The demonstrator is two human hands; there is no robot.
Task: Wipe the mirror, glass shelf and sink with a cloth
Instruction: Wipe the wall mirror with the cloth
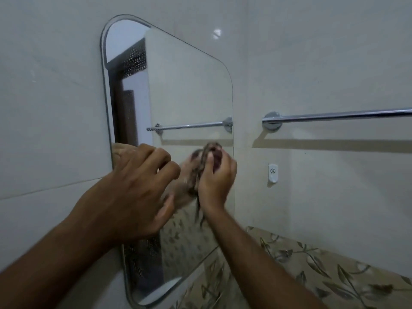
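Note:
A tall mirror [189, 85] with rounded corners hangs on the tiled wall. My right hand [217, 177] grips a bunched dark cloth [200, 172] and presses it against the glass near the mirror's right edge, at mid-height. My left hand [136, 186] is raised in front of the mirror's left side with its fingers curled and nothing in it; whether it touches the glass I cannot tell. Water droplets speckle the upper left and lower left of the glass. Neither the glass shelf nor the sink is in view.
A chrome towel bar [334, 115] runs along the wall right of the mirror. Below it is a small white wall hook [272, 172]. A band of leaf-patterned tiles [323, 270] runs along the lower right wall.

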